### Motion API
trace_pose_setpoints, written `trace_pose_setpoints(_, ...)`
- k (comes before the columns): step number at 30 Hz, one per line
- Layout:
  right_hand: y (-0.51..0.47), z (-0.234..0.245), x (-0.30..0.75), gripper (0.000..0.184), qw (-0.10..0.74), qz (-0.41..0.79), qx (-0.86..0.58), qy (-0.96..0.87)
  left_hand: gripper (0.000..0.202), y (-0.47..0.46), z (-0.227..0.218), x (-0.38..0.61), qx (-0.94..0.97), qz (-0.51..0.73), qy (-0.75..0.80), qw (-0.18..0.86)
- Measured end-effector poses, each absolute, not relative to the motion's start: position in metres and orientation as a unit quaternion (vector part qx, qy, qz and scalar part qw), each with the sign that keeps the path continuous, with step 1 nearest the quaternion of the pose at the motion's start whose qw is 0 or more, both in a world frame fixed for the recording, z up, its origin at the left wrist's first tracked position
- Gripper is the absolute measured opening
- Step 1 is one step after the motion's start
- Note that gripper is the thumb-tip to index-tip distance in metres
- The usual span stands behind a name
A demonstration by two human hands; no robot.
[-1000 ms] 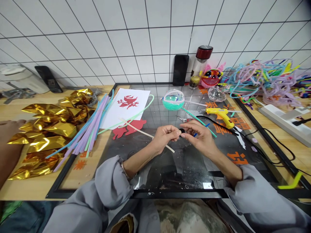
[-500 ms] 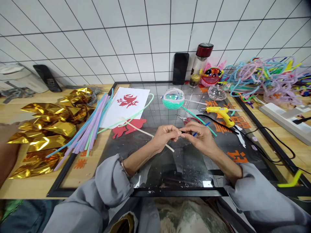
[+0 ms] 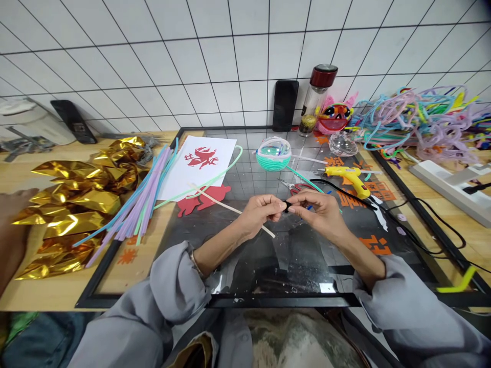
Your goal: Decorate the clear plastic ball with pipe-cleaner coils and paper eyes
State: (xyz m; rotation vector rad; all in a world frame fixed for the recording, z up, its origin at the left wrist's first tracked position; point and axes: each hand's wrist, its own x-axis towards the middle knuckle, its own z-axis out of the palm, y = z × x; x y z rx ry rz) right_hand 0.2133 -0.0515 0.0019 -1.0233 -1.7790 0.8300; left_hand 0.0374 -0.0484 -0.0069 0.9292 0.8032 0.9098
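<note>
My left hand [image 3: 263, 213] and my right hand [image 3: 315, 208] meet above the dark glass tabletop, both closed in a pinch. Between their fingertips is a small black piece [image 3: 287, 206], too small to name surely. Under my left wrist lies a cream-coloured strip [image 3: 218, 203]. Just beyond my right hand are red-handled scissors [image 3: 297, 188], partly covered by it. Farther back sits a clear plastic ball half [image 3: 273, 155], its lower part wound with green pipe cleaner and a pale one around its rim.
A yellow glue gun [image 3: 349, 179] and its black cord lie on the right. Pipe cleaners [image 3: 136, 199], gold foil [image 3: 80, 204] and white paper [image 3: 180, 174] lie on the left. A glass bottle [image 3: 310, 115], phone [image 3: 285, 105] and power strip [image 3: 452, 191] stand farther out. Another person's arm [image 3: 13, 225] rests at far left.
My right fingertips have drawn slightly away from the left ones, so more of the small black piece shows between them. The view has shifted very slightly.
</note>
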Motion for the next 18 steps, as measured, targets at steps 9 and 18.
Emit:
trace_pose_setpoints(9, -0.0519, 0.0023, 0.21, 0.019, 0.458, 0.43, -0.431, -0.647, 0.029, -0.0469, -0.0083, 0.0374, 0.431, 0.433, 0.375, 0.698)
trace_pose_setpoints(18, -0.0502, 0.0057, 0.2099, 0.042, 0.384, 0.562, -0.487, -0.548, 0.03, -0.0472, -0.0081, 0.0376, 0.476, 0.476, 0.395, 0.625)
